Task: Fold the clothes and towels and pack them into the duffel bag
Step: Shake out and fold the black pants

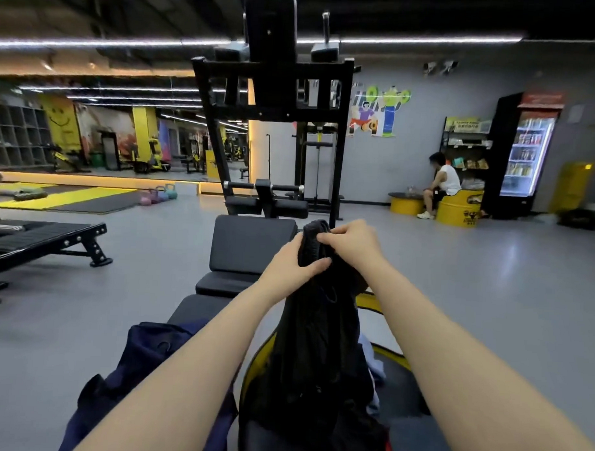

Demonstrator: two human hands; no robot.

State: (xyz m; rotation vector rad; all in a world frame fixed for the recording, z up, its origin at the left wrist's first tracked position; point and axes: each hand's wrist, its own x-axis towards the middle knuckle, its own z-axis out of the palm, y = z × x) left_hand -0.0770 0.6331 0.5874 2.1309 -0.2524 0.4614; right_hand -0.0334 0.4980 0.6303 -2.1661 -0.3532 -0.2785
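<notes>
A gym — a black weight machine point(272, 123) at twelve o'clock, kettlebells point(159, 194) and mirrored wall point(124, 131) at ten, flat bench point(42, 238) at nine.

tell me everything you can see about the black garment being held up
The black fabric garment looks thin and limp, with a ribbed band bunched at its top edge. Both hands grip that top: the left hand from the side, the right hand pinching above. It hangs unfolded straight down between the forearms, its lower end in a crumpled heap.
</notes>
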